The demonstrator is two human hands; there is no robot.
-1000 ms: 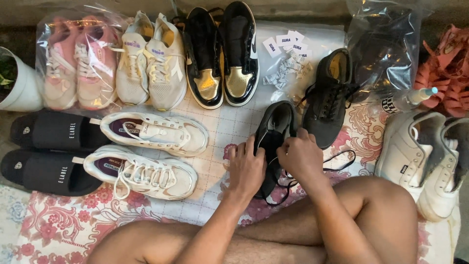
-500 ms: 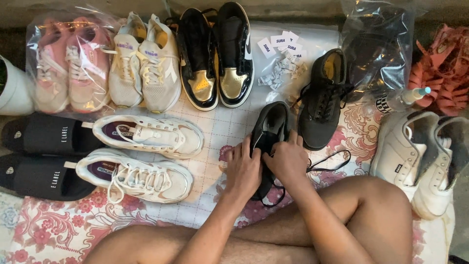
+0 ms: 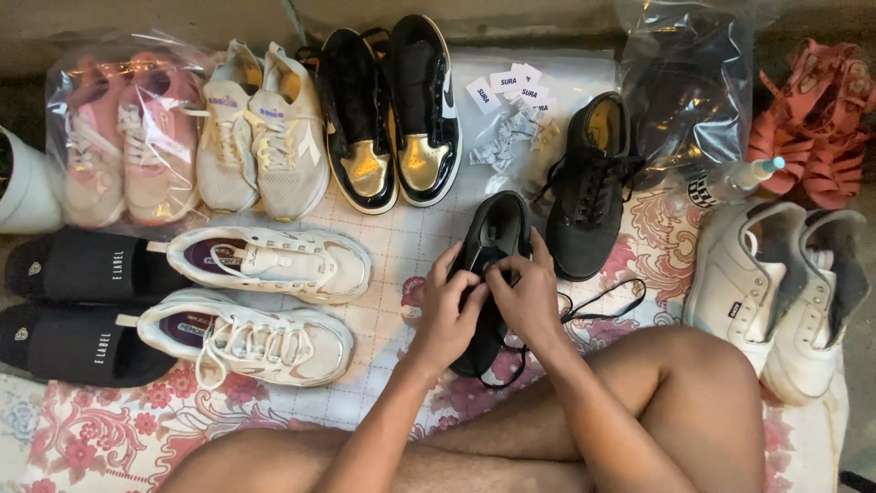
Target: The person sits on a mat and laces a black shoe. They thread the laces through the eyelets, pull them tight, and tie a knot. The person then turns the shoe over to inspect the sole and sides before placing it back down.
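**Both hands on black shoe, centre of mat**

Floral mat (image 3: 109,438) underneath. Black shoe (image 3: 497,233) lying centre, its mate (image 3: 593,196) just beside. Left hand (image 3: 449,315) and right hand (image 3: 529,297) closed, pinching black lace (image 3: 602,315) over the tongue.

Dim, warm light; soft shadows, sharp focus, mild glare.

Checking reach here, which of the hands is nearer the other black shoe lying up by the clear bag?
Right. The right hand is just below-left of that black shoe; the left hand sits farther left.
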